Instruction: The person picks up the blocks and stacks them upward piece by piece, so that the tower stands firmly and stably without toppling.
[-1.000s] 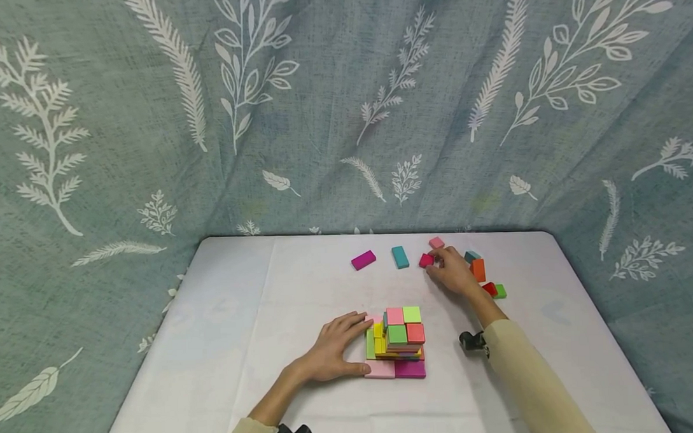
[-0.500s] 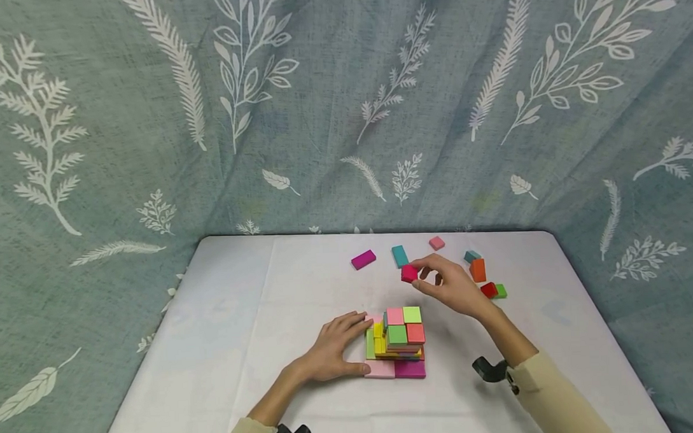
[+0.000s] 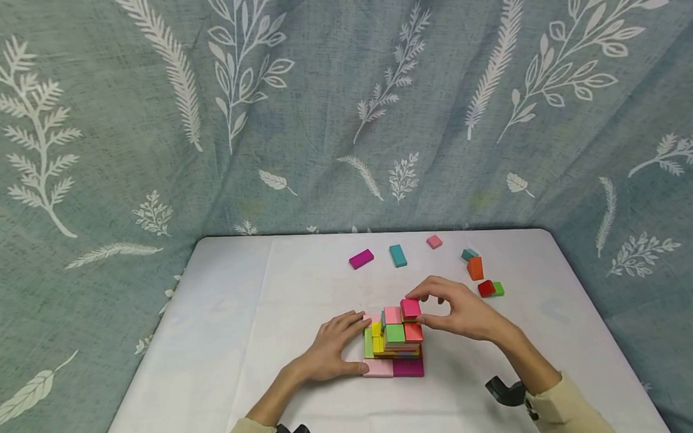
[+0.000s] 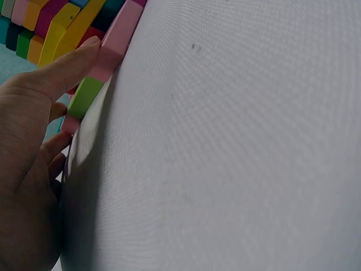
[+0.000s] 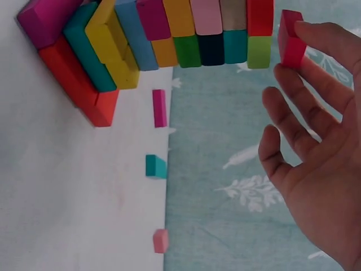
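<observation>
A tower of coloured wooden blocks (image 3: 394,334) stands on the table, on a wider base with pink and magenta blocks at its front. My left hand (image 3: 331,347) rests beside the tower's left side, fingers extended; its thumb (image 4: 84,56) lies against the lower blocks in the left wrist view. My right hand (image 3: 464,309) pinches a crimson block (image 5: 291,39) between thumb and fingers. That block hovers just above the tower's back right corner, over the light green block (image 5: 259,52); a small gap shows between it and the tower in the right wrist view.
Behind the tower lie a magenta block (image 3: 361,259), a teal block (image 3: 398,255) and a pink block (image 3: 434,241). To the right are a dark teal block (image 3: 470,254), an orange block (image 3: 475,269), a red block (image 3: 486,289) and a green block (image 3: 498,289). A patterned curtain (image 3: 320,115) hangs behind the table.
My right hand has picked up the crimson block from the back of the table and brought it forward and left to above the tower. The left hand has stayed in place.
</observation>
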Action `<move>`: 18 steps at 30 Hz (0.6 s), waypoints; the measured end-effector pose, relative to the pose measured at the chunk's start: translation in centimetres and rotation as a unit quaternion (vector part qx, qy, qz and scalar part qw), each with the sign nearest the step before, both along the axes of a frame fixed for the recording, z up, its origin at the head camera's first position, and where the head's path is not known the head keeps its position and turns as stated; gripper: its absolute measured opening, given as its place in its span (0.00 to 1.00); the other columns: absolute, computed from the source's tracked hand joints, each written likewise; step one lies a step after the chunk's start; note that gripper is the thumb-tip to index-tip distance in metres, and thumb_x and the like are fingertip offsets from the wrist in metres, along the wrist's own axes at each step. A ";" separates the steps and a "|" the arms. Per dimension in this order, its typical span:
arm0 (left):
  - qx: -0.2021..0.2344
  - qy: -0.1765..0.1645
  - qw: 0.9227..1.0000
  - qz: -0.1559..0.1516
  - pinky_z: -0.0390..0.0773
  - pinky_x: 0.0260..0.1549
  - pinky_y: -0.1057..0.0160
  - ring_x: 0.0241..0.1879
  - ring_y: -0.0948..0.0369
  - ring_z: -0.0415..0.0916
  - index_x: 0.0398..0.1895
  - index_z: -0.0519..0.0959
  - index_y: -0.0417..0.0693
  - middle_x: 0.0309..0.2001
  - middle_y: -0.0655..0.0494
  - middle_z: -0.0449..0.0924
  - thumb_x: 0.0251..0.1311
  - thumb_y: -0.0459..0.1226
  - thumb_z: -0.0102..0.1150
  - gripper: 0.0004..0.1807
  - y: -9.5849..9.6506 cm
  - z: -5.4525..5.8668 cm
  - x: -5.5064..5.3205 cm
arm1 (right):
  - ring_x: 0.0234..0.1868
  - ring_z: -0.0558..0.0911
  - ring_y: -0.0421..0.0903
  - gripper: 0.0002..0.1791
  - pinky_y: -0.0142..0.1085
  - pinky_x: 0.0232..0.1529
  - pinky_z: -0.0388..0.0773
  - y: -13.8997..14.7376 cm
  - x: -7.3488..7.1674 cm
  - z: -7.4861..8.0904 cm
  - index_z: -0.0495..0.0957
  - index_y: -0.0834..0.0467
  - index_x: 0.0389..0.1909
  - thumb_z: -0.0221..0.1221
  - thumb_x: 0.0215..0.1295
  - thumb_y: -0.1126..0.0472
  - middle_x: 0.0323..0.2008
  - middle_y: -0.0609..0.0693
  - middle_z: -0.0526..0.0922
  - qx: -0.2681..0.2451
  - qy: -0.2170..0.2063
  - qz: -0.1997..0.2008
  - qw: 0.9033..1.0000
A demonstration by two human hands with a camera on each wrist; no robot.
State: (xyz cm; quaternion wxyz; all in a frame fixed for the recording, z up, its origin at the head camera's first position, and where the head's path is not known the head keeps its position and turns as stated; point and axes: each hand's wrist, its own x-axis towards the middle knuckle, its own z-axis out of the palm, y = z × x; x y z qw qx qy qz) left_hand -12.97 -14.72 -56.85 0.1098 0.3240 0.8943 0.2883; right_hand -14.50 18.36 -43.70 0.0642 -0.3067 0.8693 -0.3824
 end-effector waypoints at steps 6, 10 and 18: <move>0.002 0.003 1.000 0.000 0.50 0.70 0.40 0.78 0.53 0.44 0.80 0.56 0.63 0.79 0.59 0.51 0.55 0.66 0.63 0.51 0.0 0.0 0.0 | 0.48 0.75 0.38 0.20 0.37 0.44 0.78 0.0 0.1 -0.5 0.79 0.35 0.55 0.69 0.62 0.46 0.47 0.32 0.78 0.010 -0.003 0.004 1.000; 0.000 0.005 1.000 0.000 0.50 0.70 0.40 0.79 0.53 0.44 0.80 0.56 0.62 0.79 0.59 0.52 0.55 0.66 0.63 0.51 0.1 0.0 0.0 | 0.48 0.75 0.37 0.21 0.36 0.44 0.78 0.0 0.1 -0.8 0.79 0.35 0.56 0.69 0.62 0.47 0.46 0.32 0.77 0.011 0.001 0.004 1.000; -0.002 0.002 1.000 0.003 0.50 0.70 0.40 0.79 0.53 0.44 0.80 0.56 0.63 0.79 0.59 0.52 0.55 0.67 0.62 0.51 0.1 0.0 0.0 | 0.48 0.75 0.37 0.23 0.39 0.47 0.78 0.1 0.1 -0.7 0.79 0.38 0.57 0.70 0.61 0.45 0.47 0.32 0.77 0.018 -0.001 0.004 1.000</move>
